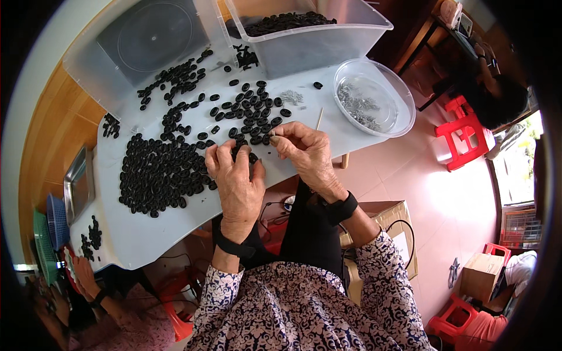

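Observation:
Small black oval pieces with a hollow centre lie all over the pale table, with a dense pile (158, 175) at left and a looser cluster (252, 111) just beyond my hands. My left hand (236, 187) rests low over the table edge, fingers curled and thumb near the forefinger, closed around a black oval piece (252, 158) partly hidden by the fingers. Close to its right, my right hand (304, 153) pinches a tiny thin metal pin (273, 133) between thumb and forefinger, above the near end of the cluster.
A clear round tub (374, 131) of silvery pins stands at right, near a small pin heap (290, 97) and a thin wooden stick (319, 119). Behind are a clear bin (316, 52) of black pieces and a tipped bin (88, 58). Another person's hand (86, 275) is at lower left.

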Available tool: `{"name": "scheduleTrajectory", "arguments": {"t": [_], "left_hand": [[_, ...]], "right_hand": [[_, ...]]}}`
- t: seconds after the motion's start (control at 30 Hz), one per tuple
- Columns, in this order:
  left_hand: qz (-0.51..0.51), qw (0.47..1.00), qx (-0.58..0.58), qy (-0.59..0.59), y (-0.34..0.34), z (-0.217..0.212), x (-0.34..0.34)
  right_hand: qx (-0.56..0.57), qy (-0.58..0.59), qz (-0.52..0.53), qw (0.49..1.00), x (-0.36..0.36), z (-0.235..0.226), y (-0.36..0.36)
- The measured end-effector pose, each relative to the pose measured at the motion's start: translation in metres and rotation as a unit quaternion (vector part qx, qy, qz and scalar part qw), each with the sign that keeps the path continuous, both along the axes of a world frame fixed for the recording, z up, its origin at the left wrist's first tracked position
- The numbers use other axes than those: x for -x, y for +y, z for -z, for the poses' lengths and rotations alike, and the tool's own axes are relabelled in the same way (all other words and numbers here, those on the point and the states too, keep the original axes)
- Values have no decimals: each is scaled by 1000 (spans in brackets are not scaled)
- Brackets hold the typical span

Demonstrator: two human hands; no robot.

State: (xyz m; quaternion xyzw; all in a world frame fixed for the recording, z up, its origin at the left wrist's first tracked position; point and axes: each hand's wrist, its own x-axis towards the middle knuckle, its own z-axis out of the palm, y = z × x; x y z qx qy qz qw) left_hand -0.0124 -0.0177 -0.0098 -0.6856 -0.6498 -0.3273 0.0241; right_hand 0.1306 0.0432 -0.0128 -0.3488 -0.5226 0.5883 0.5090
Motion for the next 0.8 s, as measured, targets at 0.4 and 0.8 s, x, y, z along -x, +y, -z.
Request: {"name": "scheduleTrajectory", "arguments": {"t": [0.4,0.8], "left_hand": [[9,1000,19,0,3,-3,2],[13,999,29,-22,3,-7,-3]], "right_hand": [[-31,-47,-20,998,-3,0,-2],[-48,-69,-30,996,-3,-1,-2]]}}
